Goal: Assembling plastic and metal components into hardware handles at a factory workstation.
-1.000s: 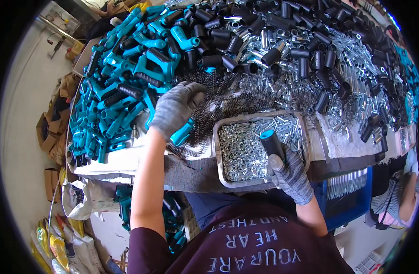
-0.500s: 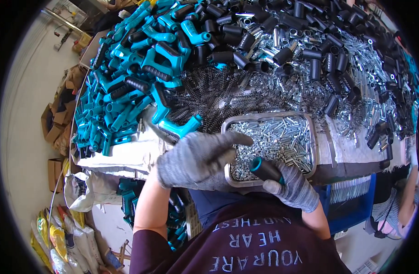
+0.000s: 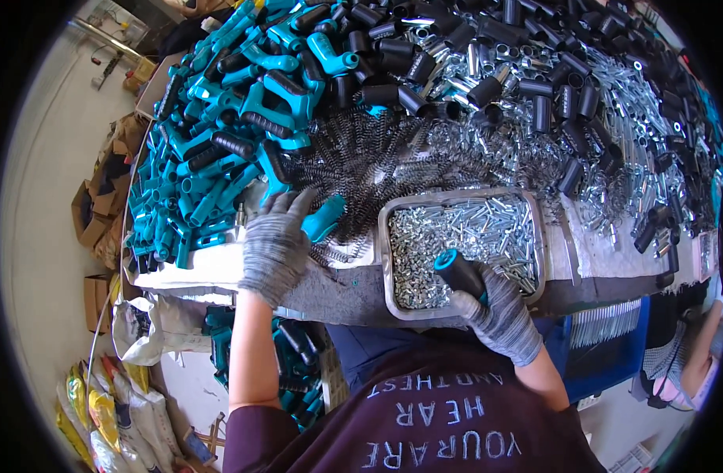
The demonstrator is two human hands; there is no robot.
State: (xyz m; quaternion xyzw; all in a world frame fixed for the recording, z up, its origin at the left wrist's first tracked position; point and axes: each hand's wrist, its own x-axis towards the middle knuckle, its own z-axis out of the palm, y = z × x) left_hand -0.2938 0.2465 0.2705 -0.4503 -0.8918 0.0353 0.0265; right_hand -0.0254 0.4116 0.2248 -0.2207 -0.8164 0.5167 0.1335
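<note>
At far left of the workbench, heaped teal plastic tool handles with black rubber grips. Just right of that heap, grey-gloved left hand, fingers spread flat, fingertips touching one loose teal plastic handle piece beside dark coiled wire springs. Further right, shallow rectangular metal tray full of small silver metal pins. Over its near edge, grey-gloved right hand, closed around a black-and-teal handled tool. Beyond, black rubber sleeves scattered among shiny metal parts.

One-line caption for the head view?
Gloved left hand on a teal handle; right hand grips a tool over a screw tray.
</note>
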